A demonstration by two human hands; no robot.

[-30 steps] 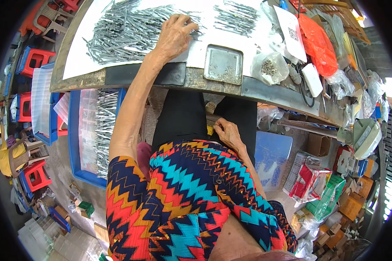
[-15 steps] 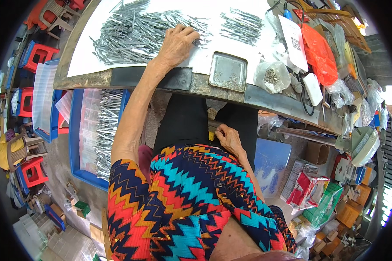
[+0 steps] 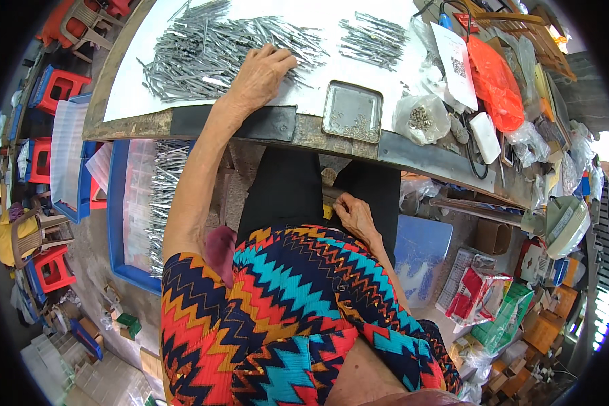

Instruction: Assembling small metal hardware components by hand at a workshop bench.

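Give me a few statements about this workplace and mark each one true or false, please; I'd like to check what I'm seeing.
1. The left hand is at the large heap of thin grey strips. True.
2. The square tray holds small bits. True.
3. The right hand rests on the square tray. False: it is down by the black trousers.
4. The smaller group of strips lies left of the large heap. False: it lies to the right.
5. A red plastic bag lies toward the right end of the table. True.
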